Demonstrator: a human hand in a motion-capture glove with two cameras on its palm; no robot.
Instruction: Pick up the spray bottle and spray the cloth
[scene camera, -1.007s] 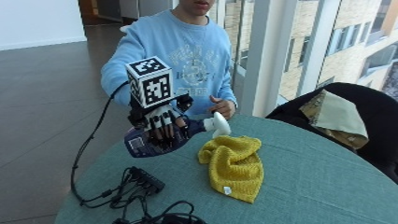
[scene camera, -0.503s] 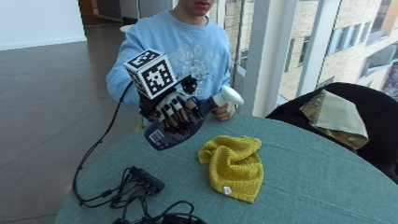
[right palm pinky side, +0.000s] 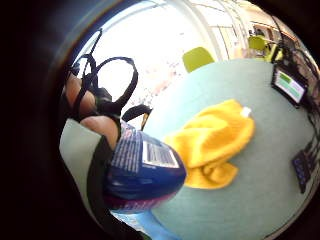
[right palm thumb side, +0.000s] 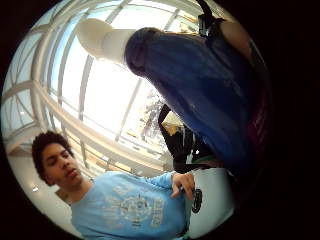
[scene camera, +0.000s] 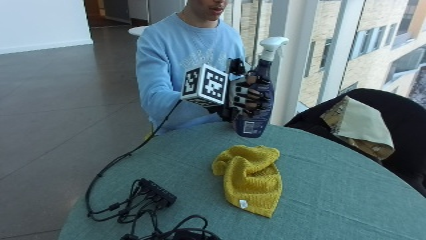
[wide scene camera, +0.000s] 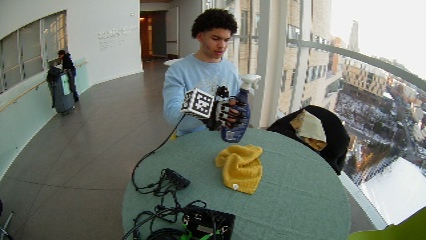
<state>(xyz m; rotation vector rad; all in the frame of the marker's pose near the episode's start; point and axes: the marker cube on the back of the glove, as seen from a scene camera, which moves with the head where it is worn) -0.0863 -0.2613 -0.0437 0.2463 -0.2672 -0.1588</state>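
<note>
Now lifted upright off the desk (scene camera: 373, 200), the spray bottle (scene camera: 256, 107) sits in clenched fingers (scene camera: 247, 96) — ready to aim at the cloth (scene camera: 251, 177).

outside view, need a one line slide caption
Gloved right hand holds the blue spray bottle upright above the yellow cloth on the green table.

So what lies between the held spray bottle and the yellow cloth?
Nothing: in the outside view, only air and bare table separate spray bottle from cloth.
</note>
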